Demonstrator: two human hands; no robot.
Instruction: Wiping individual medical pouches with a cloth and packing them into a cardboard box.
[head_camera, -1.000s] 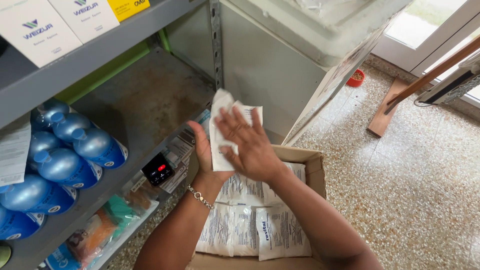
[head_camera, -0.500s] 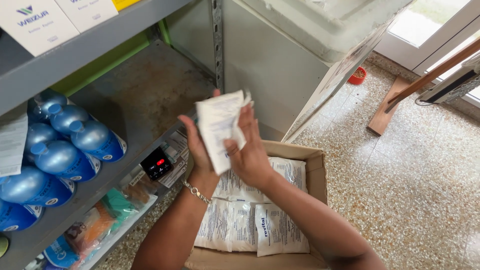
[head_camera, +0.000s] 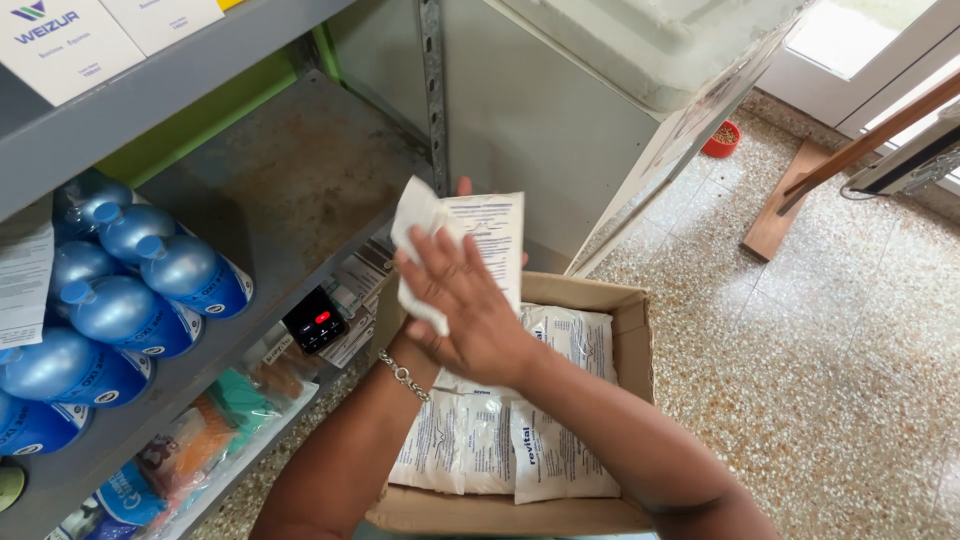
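My left hand (head_camera: 408, 345), a chain bracelet on its wrist, holds a white printed packet (head_camera: 497, 235) upright from behind, above an open cardboard box (head_camera: 632, 330). My right hand (head_camera: 470, 310) lies flat on the packet's front, fingers spread, and presses a crumpled white cloth (head_camera: 415, 215) against it. Most of my left hand is hidden by the right hand and the packet. Several more white packets (head_camera: 555, 450) lie flat in the box below.
A grey metal shelf (head_camera: 290, 190) on the left carries blue bottles (head_camera: 150, 290). A small black device with a red button (head_camera: 315, 320) sits at its edge. A grey cabinet (head_camera: 540, 130) stands behind the box. Terrazzo floor (head_camera: 830, 380), a red bowl (head_camera: 720, 140) and a wooden board (head_camera: 780, 215) are at right.
My right hand has slid down the face of the packet with the cloth under it. The packet stays held above the box.
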